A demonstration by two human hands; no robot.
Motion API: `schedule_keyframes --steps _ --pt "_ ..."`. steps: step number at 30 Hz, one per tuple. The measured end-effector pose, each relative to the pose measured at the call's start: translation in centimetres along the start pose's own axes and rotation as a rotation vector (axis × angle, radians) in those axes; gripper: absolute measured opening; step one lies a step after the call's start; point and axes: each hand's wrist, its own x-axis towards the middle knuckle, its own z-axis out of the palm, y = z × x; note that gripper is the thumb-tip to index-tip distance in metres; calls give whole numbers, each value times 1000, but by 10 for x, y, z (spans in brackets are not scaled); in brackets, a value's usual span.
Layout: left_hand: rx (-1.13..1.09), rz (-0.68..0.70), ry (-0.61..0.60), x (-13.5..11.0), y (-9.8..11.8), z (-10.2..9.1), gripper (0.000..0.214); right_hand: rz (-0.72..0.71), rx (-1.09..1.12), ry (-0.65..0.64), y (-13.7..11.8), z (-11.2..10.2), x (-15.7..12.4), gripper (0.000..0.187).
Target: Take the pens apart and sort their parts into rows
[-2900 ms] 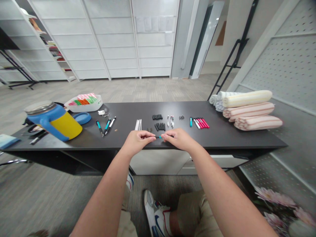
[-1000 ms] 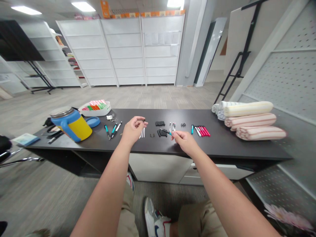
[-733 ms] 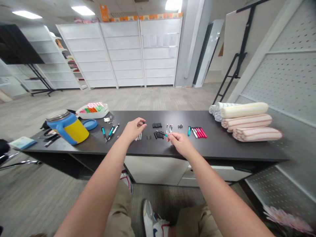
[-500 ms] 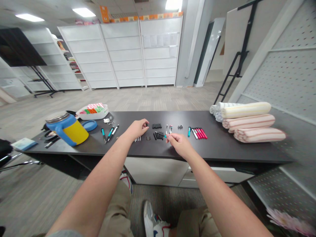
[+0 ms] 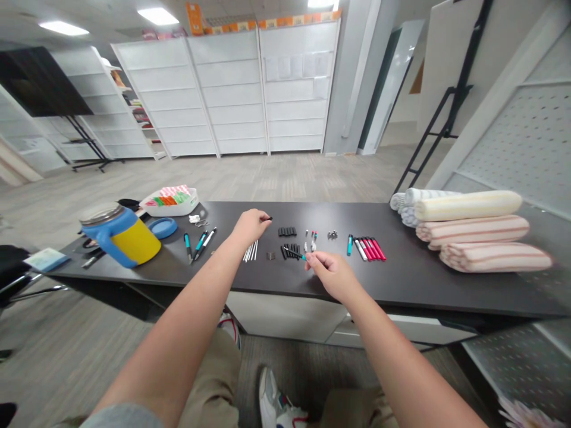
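My left hand (image 5: 252, 228) is closed on a small black pen part (image 5: 269, 219), held above the dark tabletop. Fingers of my right hand (image 5: 331, 271) pinch the teal end of a pen piece (image 5: 296, 254) with a thin black shaft pointing left. That shaft passes over a row of black pen parts (image 5: 291, 251). Short black grips (image 5: 287, 231) lie behind them. White refills (image 5: 251, 251) and small springs (image 5: 270, 255) are near my left forearm. Beyond my right hand are small white parts (image 5: 310, 245), metal tips (image 5: 332, 235), a teal barrel (image 5: 350, 244) and several red barrels (image 5: 372, 249).
Pens (image 5: 204, 242) lie left of my forearm. Farther left stand a blue-yellow jug (image 5: 129, 235), a blue lid (image 5: 162, 227) and a white tray (image 5: 175, 210) of wrapped items. Rolled towels (image 5: 475, 232) are stacked on the right of the table (image 5: 410, 267).
The camera view has shifted, so the table's right side appears farther right. My left hand has moved slightly back from the grips with its black part. My right hand still holds the pen piece.
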Motion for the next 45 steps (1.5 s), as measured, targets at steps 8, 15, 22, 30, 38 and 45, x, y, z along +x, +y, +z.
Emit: schedule_keyframes --steps 8,15,22,30,38,45 --pt "-143 -69 -106 13 -2 3 20 43 6 -28 -1 -1 4 50" --pt "-247 -204 -240 16 0 3 21 56 -4 -37 -4 -1 6 49" --pt "-213 -195 -258 16 -1 16 3 74 -16 -39 -3 -1 7 48" --pt "-274 -252 -206 16 -1 30 3 70 -26 -24 -4 0 6 48" --pt "-383 -317 -97 -4 -3 21 11 63 -28 -12 -4 0 6 49" --pt "-468 -344 -69 -34 12 11 11 57 -19 9 -5 2 3 49"
